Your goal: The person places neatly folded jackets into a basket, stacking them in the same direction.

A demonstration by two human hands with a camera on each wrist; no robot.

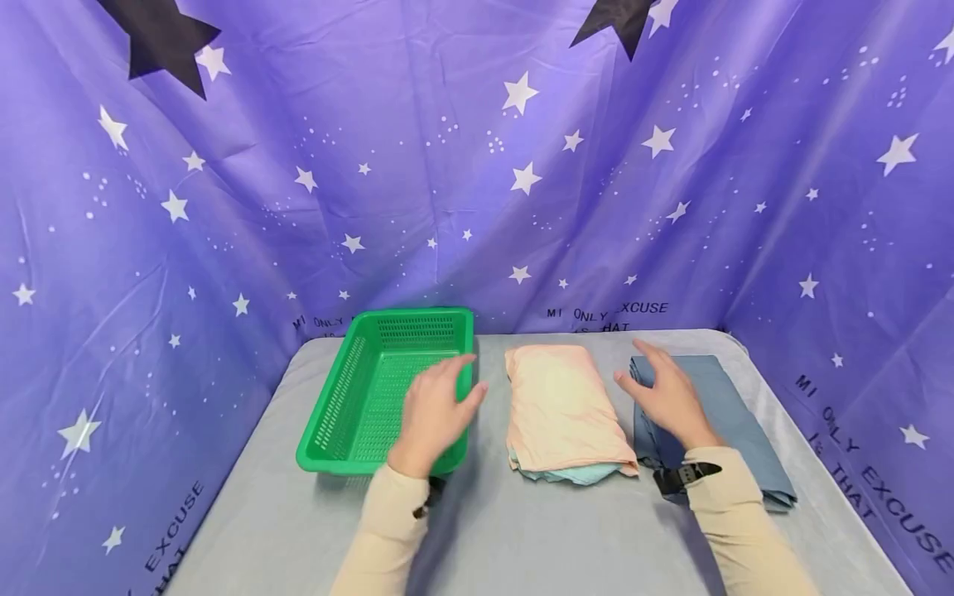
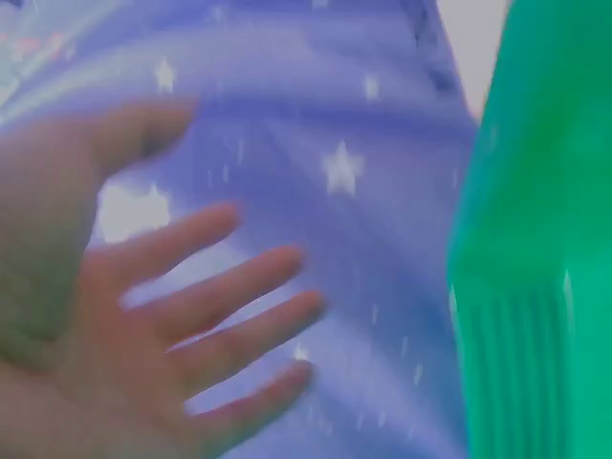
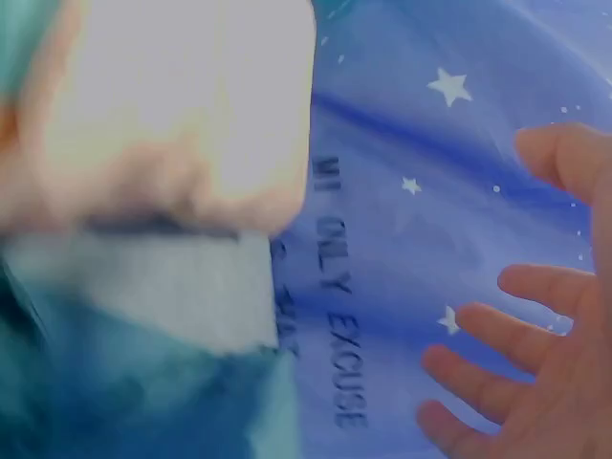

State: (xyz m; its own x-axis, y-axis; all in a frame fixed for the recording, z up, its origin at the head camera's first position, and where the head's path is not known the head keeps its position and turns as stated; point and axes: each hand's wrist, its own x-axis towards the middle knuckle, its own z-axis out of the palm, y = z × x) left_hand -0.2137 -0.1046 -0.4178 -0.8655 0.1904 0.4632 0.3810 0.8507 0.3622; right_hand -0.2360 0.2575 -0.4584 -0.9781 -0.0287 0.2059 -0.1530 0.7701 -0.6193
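Note:
My left hand (image 1: 436, 406) is held over the right side of a green plastic basket (image 1: 311, 447), fingers spread and holding nothing. The basket has slotted walls and nothing in it that shows. Over the left edge of a folded blue-grey cloth (image 1: 734, 414) is my right hand (image 1: 671, 401), its fingers apart and nothing between them. A folded peach cloth (image 1: 559, 406) lies between the hands, on top of a light teal cloth (image 1: 577, 474) that peeks out at the near edge. In the right wrist view the peach cloth (image 3: 191, 105) looks blurred.
A grey cloth-covered table (image 1: 522, 538) bears the basket and the cloths. Purple curtains (image 1: 417, 190) with stars and lettering hang behind and on both sides, close to the table's edges. Each wrist wears a black strap (image 1: 689, 474).

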